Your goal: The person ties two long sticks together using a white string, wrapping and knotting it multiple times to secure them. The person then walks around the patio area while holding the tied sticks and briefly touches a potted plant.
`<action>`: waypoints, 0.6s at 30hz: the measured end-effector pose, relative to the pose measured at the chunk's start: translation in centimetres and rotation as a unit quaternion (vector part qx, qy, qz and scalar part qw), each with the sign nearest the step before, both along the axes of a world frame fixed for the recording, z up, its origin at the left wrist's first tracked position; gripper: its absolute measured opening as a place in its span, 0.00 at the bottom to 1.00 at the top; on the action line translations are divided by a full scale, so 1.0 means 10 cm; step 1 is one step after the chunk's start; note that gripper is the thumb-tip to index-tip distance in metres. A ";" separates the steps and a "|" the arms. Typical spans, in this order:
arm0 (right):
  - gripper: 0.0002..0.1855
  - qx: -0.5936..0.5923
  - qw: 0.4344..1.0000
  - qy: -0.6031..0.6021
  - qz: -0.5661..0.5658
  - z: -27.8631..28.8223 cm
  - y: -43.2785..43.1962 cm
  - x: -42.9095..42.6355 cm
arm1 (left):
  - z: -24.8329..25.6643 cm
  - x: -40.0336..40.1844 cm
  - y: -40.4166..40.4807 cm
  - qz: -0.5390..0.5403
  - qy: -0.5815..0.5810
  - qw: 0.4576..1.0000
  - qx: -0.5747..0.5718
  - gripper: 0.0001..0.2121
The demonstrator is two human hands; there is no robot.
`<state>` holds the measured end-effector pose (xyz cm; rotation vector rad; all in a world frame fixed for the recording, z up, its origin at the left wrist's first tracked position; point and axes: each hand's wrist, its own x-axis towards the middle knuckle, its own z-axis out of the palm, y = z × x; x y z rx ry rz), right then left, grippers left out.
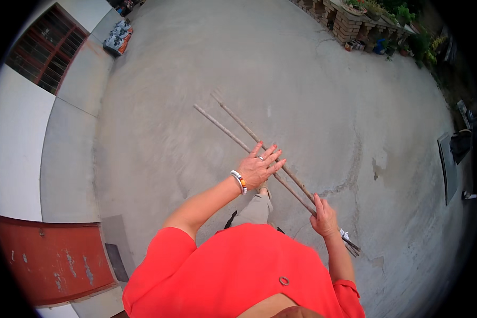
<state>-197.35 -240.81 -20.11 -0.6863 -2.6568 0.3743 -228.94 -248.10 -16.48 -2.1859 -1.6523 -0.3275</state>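
Note:
Two long, thin wooden sticks [229, 133] run diagonally in front of me, apart at the upper left and closer together towards my right forearm. My left hand [257, 167] lies across both with its fingers spread; it wears a ring, with a white beaded bracelet on the wrist. My right hand [325, 216] is closed around the sticks lower down, one finger stretched along them. Beyond that wrist, white cord binding [344, 234] and several dark stick ends [353, 248] stick out. My forearm hides part of the binding.
Concrete ground [286, 79] spreads around me. To the left are a wall with a barred window [47, 47], a red door panel [51, 258] and stacked bags [119, 37]. A brick balustrade [346, 28] with potted plants stands at upper right; a flat grey panel [448, 169] is at far right.

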 end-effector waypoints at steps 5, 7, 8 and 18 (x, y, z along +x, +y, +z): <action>0.34 -0.006 0.999 -0.037 -0.003 0.45 0.13 -0.64 | 0.20 -0.76 0.51 -0.089 -0.020 0.995 -0.032 0.04; 0.29 0.005 0.998 -0.066 -0.004 0.59 0.33 -0.94 | 0.21 -1.02 0.73 -0.082 -0.034 0.995 -0.052 0.05; 0.28 0.021 0.996 -0.087 -0.010 0.62 0.44 -1.11 | 0.21 -1.18 0.84 -0.088 -0.034 0.994 -0.061 0.04; 0.20 0.100 0.985 -0.090 -0.109 0.79 1.48 -2.15 | 0.33 -2.29 1.77 -0.063 -0.095 0.986 -0.119 0.06</action>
